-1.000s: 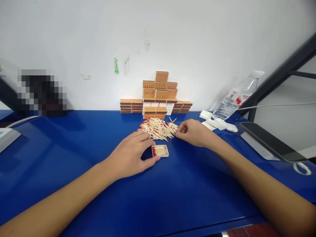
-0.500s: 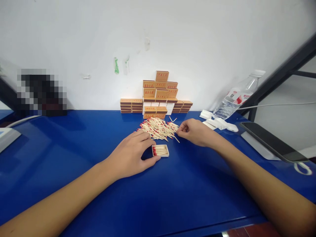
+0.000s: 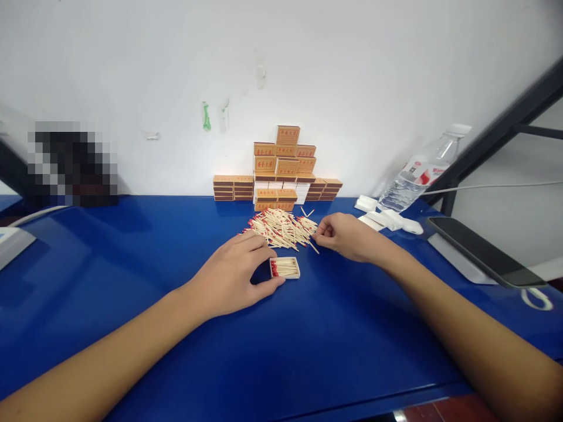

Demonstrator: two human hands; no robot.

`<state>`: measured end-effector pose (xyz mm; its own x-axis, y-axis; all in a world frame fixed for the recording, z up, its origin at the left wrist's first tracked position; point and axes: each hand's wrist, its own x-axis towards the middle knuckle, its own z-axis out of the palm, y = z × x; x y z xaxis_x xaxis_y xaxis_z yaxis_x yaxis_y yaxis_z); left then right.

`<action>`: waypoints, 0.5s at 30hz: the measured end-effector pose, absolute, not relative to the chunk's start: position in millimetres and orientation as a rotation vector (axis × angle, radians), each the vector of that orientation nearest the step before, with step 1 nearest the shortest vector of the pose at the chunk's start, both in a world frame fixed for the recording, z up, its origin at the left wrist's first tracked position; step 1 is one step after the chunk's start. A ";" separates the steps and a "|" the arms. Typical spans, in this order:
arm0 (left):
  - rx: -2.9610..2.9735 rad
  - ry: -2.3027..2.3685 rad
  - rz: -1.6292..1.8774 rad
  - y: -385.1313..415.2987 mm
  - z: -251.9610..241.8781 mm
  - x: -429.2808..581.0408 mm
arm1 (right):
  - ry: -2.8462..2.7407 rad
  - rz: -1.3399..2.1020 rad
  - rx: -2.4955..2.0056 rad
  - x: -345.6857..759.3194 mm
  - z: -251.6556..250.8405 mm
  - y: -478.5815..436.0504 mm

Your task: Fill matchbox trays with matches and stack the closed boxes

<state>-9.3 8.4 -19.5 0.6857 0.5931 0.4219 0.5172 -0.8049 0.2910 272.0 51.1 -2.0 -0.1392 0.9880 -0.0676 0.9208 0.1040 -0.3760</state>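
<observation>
A white matchbox tray lies on the blue table, with red-headed matches in it, their heads to the left. My left hand grips the tray's left end, thumb on the near side and fingers on the far side. Just behind is a heap of loose matches. At the heap's right edge my right hand is pinched closed, thumb and forefinger together by the matches. Whatever its fingertips hold is too small to make out.
Orange matchboxes stand stacked against the wall behind the heap. At right are white plastic pieces, a tilted water bottle and a phone on a stand. A blurred dark object is at far left.
Almost nothing differs. The whole view has shifted very slightly; both hands keep their places at the tray and the heap.
</observation>
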 end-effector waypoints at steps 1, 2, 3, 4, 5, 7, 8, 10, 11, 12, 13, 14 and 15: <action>2.746 0.909 0.763 8.6 -19.4 -9.2 | -2.187 0.500 -1.902 272.3 -3.2 51.5; 2.746 0.907 0.762 8.7 -19.3 -9.1 | -2.202 0.509 -1.891 272.9 -4.1 51.8; 2.745 0.904 0.763 8.8 -19.1 -9.0 | -2.218 0.517 -1.883 273.5 -4.2 52.1; 2.745 0.903 0.764 8.9 -19.0 -8.9 | -2.228 0.522 -1.877 274.1 -3.5 52.3; 2.744 0.904 0.765 8.9 -18.9 -8.8 | -2.230 0.519 -1.872 274.4 -1.8 52.1; 2.741 0.911 0.765 8.8 -18.8 -8.8 | -2.205 0.510 -1.835 273.5 3.9 50.4; 2.740 0.913 0.765 8.8 -18.9 -8.8 | -2.183 0.521 -1.785 271.7 7.2 48.6; 2.740 0.907 0.769 8.9 -19.4 -8.8 | -2.159 0.615 -1.602 265.0 12.8 42.8; 2.741 0.901 0.772 9.0 -19.7 -8.8 | -2.168 0.690 -1.478 260.3 14.4 39.0; 2.741 0.895 0.776 9.1 -20.0 -8.9 | -2.194 0.766 -1.353 255.1 14.9 34.8; 2.741 0.892 0.779 9.2 -20.3 -9.0 | -2.235 0.819 -1.245 249.8 14.3 30.6; 2.741 0.892 0.779 9.4 -20.4 -9.1 | -2.290 0.845 -1.164 244.9 13.0 26.7; 2.740 0.894 0.775 9.4 -20.5 -9.2 | -2.342 0.848 -1.112 240.6 11.2 23.3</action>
